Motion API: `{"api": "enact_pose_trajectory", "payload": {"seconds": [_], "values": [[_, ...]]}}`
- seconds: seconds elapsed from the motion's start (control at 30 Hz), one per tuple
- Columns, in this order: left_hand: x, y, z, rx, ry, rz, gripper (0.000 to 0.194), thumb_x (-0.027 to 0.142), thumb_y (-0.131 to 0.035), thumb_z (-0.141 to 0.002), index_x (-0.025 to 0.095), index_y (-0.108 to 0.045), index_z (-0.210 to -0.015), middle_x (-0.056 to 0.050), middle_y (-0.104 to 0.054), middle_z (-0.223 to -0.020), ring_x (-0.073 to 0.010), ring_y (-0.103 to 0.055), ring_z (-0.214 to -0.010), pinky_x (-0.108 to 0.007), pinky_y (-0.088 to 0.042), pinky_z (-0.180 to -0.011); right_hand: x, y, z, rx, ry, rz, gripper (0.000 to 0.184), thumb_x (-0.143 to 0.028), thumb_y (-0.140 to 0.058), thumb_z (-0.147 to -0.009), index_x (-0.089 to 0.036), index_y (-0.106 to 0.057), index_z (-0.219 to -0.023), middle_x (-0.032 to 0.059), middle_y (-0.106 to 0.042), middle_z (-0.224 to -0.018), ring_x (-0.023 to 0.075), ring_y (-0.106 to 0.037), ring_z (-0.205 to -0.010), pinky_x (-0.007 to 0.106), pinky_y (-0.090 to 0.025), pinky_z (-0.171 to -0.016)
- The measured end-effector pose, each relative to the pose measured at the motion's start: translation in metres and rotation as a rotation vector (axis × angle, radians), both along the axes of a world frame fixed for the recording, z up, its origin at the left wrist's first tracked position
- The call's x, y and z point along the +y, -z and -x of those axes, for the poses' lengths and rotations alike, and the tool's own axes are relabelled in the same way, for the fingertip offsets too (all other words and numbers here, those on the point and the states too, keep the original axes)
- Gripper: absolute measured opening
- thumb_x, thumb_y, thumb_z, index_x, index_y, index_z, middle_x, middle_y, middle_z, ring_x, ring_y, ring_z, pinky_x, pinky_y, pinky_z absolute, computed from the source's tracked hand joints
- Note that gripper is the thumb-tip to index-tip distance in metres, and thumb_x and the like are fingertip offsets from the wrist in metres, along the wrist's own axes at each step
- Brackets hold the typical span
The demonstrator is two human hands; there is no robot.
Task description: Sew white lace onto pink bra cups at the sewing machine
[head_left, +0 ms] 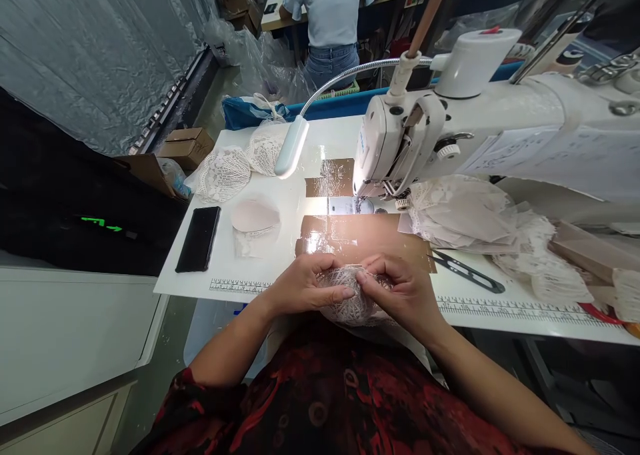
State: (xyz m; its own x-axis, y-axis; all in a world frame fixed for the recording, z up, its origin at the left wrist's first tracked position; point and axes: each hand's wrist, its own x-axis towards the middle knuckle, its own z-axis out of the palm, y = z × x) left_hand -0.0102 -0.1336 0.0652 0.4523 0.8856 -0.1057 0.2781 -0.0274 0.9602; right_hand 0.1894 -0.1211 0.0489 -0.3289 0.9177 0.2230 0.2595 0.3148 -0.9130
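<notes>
The left hand (313, 285) and right hand (404, 291) are pinching a lace piece (353, 301) at the near edge of the table (293, 201), apparently unfinished; lace cups (225, 173) are lying beyond, not showing whether they are done or waiting.

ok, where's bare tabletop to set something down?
Tabletop behind the brown tape, between lamp head and sewing machine; narrow strip between beige pad and tape. Crowded: right side, lace pile and snips; front middle, left hand and right hand on lace piece.
</notes>
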Motion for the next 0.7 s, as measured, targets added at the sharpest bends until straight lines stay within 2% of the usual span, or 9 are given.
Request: {"api": "enact_pose_trajectory", "payload": {"seconds": [0.17,0.4,0.57,0.7], "values": [[0.005,-0.001,-0.004,-0.031,-0.015,0.039,0.028,0.038,-0.067,-0.079,0.013,-0.066,-0.09,-0.001,-0.059,-0.078,-0.0125,-0.051,-0.074,-0.022,-0.04,-0.067,0.001,0.005,-0.002,-0.026,0.032,0.008,0.021,-0.028,-0.061,-0.081,-0.02,-0.057,-0.062,0.0025,-0.067,-0.067,0.0143,-0.059,-0.059,0.027,-0.044,-0.054],[0.011,0.013,-0.008,-0.293,-0.027,0.314,0.032,0.04,-0.071,-0.076,0.01,-0.066,-0.088,-0.002,-0.058,-0.073,-0.0107,-0.051,-0.067,-0.022,-0.04,-0.063,0.003,0.003,-0.006,-0.03,0.059,0.036,0.021,-0.029,-0.061,-0.08,-0.019,-0.058,-0.062,0.0028,-0.066,-0.066,0.0134,-0.057,-0.056,0.026,-0.042,-0.052],[0.013,0.02,-0.012,-0.402,-0.042,0.404,0.033,0.041,-0.073,-0.074,0.009,-0.065,-0.08,-0.001,-0.058,-0.068,-0.0093,-0.051,-0.063,-0.021,-0.039,-0.059,0.004,0.005,-0.009,0.044,0.047,0.169,0.024,-0.034,-0.063,-0.08,-0.019,-0.058,-0.063,0.003,-0.064,-0.066,0.0136,-0.054,-0.058,0.026,-0.04,-0.051],[0.01,0.028,-0.027,-0.494,-0.189,0.45,0.035,0.041,-0.075,-0.07,0.01,-0.058,-0.071,0.001,-0.053,-0.06,-0.0062,-0.045,-0.052,-0.018,-0.035,-0.051,0.011,0.012,-0.007,0.138,0.023,0.308,0.028,-0.04,-0.066,-0.079,-0.018,-0.057,-0.064,0.0017,-0.061,-0.067,0.0119,-0.051,-0.059,0.025,-0.04,-0.052]]}}
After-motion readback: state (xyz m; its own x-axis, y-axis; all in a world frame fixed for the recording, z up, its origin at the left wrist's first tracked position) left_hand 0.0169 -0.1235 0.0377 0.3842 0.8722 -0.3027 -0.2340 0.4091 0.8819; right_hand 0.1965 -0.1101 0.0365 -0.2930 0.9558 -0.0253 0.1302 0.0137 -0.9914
